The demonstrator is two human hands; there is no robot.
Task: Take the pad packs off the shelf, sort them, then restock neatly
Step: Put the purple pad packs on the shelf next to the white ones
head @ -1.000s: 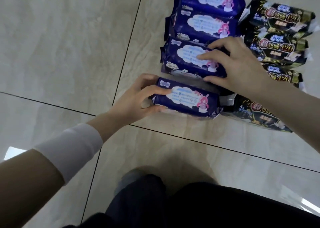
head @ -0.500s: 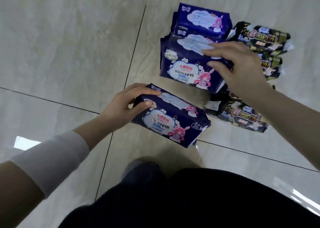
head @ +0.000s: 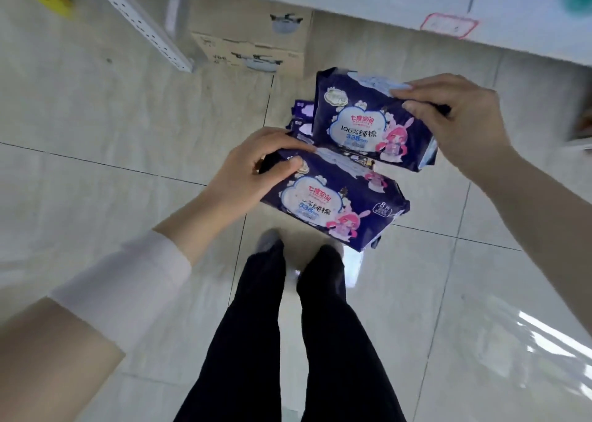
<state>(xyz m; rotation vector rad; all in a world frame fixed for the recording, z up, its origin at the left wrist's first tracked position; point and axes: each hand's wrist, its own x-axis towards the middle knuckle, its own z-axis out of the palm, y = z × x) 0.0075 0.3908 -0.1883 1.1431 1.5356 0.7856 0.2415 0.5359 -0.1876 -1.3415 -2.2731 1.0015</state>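
Note:
My left hand [head: 256, 168] grips the left end of a dark blue pad pack [head: 333, 210] with a pink rabbit-girl picture, held in the air above the floor. My right hand [head: 455, 117] pinches the top right edge of a second, identical blue pad pack [head: 368, 123], held higher and just beyond the first. Between and behind the two packs, the corners of more blue packs [head: 302, 117] show on the tiled floor. The black-and-gold packs are hidden from view.
A white shelf edge [head: 416, 8] with a red-framed label runs along the top. A perforated white shelf upright [head: 144, 27] slants at top left beside cardboard boxes [head: 253, 40]. My dark-trousered legs [head: 304, 325] stand below the packs on glossy beige tiles.
Both hands have lifted their blue packs off the floor pile, and the view has risen and pulled back as I stand; the shelf edge and boxes have come into sight.

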